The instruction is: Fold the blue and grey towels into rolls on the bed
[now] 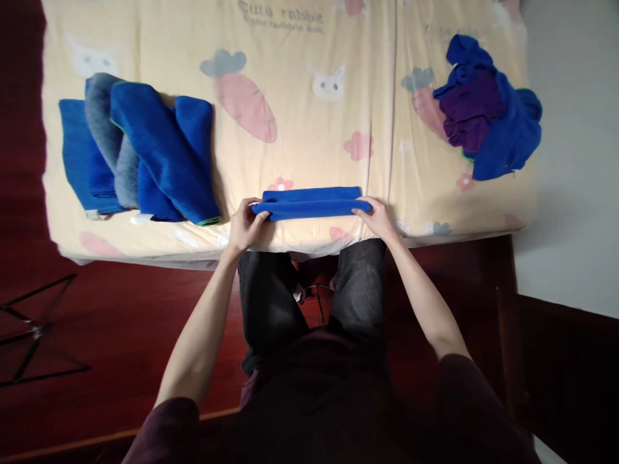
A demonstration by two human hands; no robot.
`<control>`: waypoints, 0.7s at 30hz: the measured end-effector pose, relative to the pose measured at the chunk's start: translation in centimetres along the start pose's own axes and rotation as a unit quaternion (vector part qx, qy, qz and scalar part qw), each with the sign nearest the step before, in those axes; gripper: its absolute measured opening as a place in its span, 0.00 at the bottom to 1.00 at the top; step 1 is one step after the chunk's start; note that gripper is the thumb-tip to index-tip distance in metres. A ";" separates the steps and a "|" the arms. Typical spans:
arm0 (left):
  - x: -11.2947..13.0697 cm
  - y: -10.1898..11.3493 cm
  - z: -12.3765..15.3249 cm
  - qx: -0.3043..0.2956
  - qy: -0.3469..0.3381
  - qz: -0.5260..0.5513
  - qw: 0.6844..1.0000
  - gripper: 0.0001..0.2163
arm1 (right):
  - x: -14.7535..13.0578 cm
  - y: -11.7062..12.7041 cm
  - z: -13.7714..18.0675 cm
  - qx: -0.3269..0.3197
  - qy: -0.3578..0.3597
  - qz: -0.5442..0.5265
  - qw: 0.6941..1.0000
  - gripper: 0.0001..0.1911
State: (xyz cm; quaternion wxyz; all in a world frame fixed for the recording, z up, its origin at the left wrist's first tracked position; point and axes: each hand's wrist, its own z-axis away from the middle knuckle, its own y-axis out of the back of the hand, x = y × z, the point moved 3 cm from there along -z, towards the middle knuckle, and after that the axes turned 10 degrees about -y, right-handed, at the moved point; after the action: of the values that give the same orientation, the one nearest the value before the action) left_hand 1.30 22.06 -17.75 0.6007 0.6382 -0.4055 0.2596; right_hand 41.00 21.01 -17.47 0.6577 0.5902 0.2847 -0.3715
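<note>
A blue towel (312, 209), folded into a long narrow strip, lies near the front edge of the bed, with its near layer partly rolled over the far one. My left hand (246, 223) is closed on its left end, thumb on the near side. At the other end, my right hand (375, 218) pinches the towel between thumb and fingers. To the left lie several rolled or folded towels (159, 151), blue and greyish blue, leaning across each other. A crumpled heap of blue cloths (512, 129) is at the far right, with a purple cloth (471, 109) on it.
The bed has a cream sheet (309, 142) printed with carrots and rabbits. My legs (362, 283) are against its front edge. A thin black metal stand (36, 332) is on the dark red floor (120, 309) at left. A pale wall (575, 161) borders the right side.
</note>
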 end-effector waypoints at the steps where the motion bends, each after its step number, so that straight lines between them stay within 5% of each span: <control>1: -0.1 -0.1 0.0 0.008 0.012 0.001 1.000 0.24 | 0.0 -0.1 -0.1 0.005 -0.008 -0.001 1.000 0.18; 21: 0.4 -0.4 -0.2 0.027 0.082 -0.068 0.994 0.20 | -0.8 0.3 -0.8 0.065 -0.079 0.057 0.993 0.34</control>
State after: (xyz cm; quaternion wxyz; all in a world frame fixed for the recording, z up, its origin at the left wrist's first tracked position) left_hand 1.87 22.17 -17.61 0.6309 0.6568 -0.3030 0.2806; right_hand 40.85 21.95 -16.76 0.6583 0.6159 0.1728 -0.3968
